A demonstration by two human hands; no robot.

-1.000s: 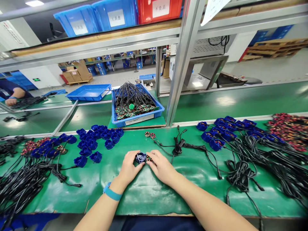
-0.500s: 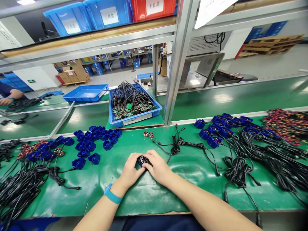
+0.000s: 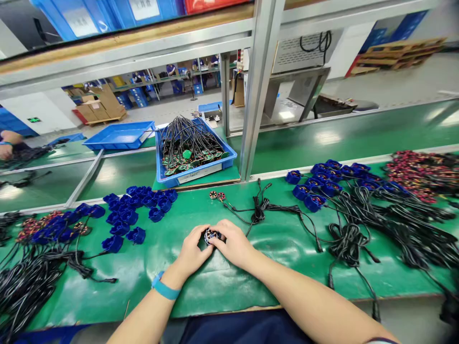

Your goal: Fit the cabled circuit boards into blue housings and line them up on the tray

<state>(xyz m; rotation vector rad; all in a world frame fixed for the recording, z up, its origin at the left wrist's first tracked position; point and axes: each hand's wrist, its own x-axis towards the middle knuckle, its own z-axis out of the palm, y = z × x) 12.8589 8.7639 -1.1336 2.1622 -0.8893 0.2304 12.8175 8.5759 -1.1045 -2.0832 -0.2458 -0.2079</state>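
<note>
Between my hands, over the green mat, is a small blue round housing (image 3: pixel 211 236) with a copper-wound coil core inside. My left hand (image 3: pixel 191 251) curls round its left side, thumb and fingers on the rim. From the right, my right hand (image 3: pixel 231 244) grips it too, its thumb across the near edge. Fingers hide much of the piece. Just beyond lie two small coil cores (image 3: pixel 221 196), wired to a tied black cable (image 3: pixel 258 211). Empty-looking blue housings (image 3: pixel 124 216) are grouped to the left.
Blue housings with coils (image 3: pixel 314 202) and black cable bundles (image 3: pixel 349 244) crowd the right, beside a heap of red coil cores (image 3: pixel 416 174). More cables (image 3: pixel 34 282) lie left. A blue tray (image 3: pixel 231 160) of wired circuit boards stands behind, near a metal post (image 3: pixel 256 95). Another person's hand (image 3: pixel 5 150) is far left.
The camera view has tilted and shifted slightly, so the scene sits a bit higher and further left. Both hands still hold the blue housing, with only small finger shifts.
</note>
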